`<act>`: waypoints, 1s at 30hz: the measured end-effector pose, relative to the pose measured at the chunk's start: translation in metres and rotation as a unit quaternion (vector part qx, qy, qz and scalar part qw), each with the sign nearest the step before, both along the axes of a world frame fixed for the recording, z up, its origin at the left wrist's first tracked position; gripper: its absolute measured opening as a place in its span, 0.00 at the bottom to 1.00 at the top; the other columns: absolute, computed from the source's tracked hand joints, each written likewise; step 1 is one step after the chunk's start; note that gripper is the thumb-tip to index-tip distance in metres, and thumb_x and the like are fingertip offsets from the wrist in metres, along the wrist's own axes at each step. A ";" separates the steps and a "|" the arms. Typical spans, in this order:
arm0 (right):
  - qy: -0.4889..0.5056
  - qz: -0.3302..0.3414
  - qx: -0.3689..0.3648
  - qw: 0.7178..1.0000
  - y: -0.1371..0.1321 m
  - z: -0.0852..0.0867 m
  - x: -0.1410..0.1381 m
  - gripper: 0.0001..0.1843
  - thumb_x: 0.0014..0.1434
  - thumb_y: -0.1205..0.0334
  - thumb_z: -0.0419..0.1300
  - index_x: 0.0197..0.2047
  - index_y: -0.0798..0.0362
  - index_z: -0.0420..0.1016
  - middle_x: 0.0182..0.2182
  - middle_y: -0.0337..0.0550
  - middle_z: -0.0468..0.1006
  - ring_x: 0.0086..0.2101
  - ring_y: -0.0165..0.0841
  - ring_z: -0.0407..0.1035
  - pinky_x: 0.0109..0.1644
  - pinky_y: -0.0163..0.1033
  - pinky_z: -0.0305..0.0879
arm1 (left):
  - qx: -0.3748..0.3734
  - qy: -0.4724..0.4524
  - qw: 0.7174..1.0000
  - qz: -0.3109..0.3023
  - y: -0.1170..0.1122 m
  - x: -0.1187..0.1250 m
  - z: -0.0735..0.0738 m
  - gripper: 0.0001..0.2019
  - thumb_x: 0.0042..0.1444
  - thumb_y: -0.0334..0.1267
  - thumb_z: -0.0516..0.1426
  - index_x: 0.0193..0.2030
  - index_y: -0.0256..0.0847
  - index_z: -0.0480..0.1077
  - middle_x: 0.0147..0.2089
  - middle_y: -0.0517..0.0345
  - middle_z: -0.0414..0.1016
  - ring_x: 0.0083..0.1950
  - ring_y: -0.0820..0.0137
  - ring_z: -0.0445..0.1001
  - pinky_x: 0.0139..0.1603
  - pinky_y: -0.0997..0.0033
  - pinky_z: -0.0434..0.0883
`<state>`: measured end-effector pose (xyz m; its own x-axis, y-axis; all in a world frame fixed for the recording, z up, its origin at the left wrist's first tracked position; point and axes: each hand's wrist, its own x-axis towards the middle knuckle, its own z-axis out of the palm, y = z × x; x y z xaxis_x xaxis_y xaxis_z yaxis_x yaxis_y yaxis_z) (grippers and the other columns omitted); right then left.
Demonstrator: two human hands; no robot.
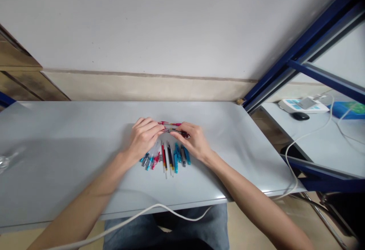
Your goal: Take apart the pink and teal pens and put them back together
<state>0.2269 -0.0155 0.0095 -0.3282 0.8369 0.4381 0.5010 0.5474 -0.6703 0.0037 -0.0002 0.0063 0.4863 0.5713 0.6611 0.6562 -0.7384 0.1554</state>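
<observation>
Above the middle of the table, my left hand [145, 135] and my right hand [194, 138] are closed on the two ends of a dark pen [172, 130]. Its middle shows between my fingertips; whether its parts are joined I cannot tell. Just beyond lies a pink-red pen piece [177, 124], partly covered by my hands. Nearer to me, below my hands, is a row of pen parts: clear barrels with coloured tips [150, 160], several slim ink refills [168, 157] in red and black, and blue and grey pen pieces [179, 155].
The grey table [85, 178] meets a pale wall at its far edge. A white cable [159, 205] crosses in front of my lap. A crumpled clear plastic item [4, 162] lies far left. On the right, beyond a blue frame [285, 58], sit a white device [303, 105] and a black mouse [300, 116].
</observation>
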 end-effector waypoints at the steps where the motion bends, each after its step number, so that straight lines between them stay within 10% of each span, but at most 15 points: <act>1: -0.016 0.004 -0.007 1.000 0.000 0.001 0.000 0.21 0.70 0.45 0.56 0.32 0.50 0.75 0.26 0.40 0.71 0.27 0.32 0.61 0.33 0.39 0.57 | 0.004 0.003 1.000 0.002 0.000 0.000 0.000 0.10 0.70 0.36 0.54 0.41 0.41 0.77 0.35 0.55 0.82 0.40 0.64 0.73 0.41 0.61 0.64; 12: -0.203 0.052 0.040 0.977 0.024 0.009 0.035 0.13 0.68 0.55 0.60 0.35 0.52 0.79 0.37 0.48 0.73 0.39 0.39 0.64 0.43 0.43 0.62 | -0.140 0.022 0.989 -0.044 0.005 0.001 -0.005 0.17 0.70 0.37 0.54 0.63 0.43 0.70 0.53 0.50 0.80 0.53 0.60 0.72 0.54 0.56 0.69; 22: -0.263 0.025 0.044 0.964 0.025 0.008 0.040 0.11 0.60 0.58 0.69 0.33 0.52 0.72 0.35 0.45 0.71 0.38 0.39 0.62 0.42 0.43 0.61 | -0.104 -0.012 0.994 -0.041 0.004 0.000 0.011 0.17 0.66 0.25 0.47 0.51 0.39 0.75 0.45 0.51 0.81 0.48 0.62 0.73 0.50 0.58 0.70; 27: -0.253 0.068 0.033 0.965 0.022 0.005 0.034 0.12 0.63 0.54 0.67 0.39 0.52 0.73 0.38 0.46 0.72 0.40 0.40 0.63 0.43 0.42 0.62 | -0.137 -0.161 0.977 -0.013 -0.056 -0.015 0.037 0.18 0.60 0.22 0.47 0.23 0.43 0.65 0.23 0.59 0.65 0.28 0.69 0.63 0.31 0.64 0.62; 30: -0.261 0.071 0.038 0.962 0.021 0.003 0.030 0.04 0.66 0.61 0.63 0.40 0.52 0.73 0.39 0.46 0.72 0.41 0.40 0.63 0.45 0.42 0.62 | -0.204 -0.257 0.945 -0.016 -0.125 -0.043 0.023 0.20 0.64 0.26 0.48 0.21 0.44 0.63 0.20 0.59 0.59 0.23 0.68 0.59 0.24 0.65 0.56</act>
<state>0.2569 0.0050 0.0120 -0.6286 0.7395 0.2408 0.6755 0.6725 -0.3023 -0.0397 -0.1250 0.0289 0.1822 0.8201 0.5425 0.3956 -0.5662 0.7231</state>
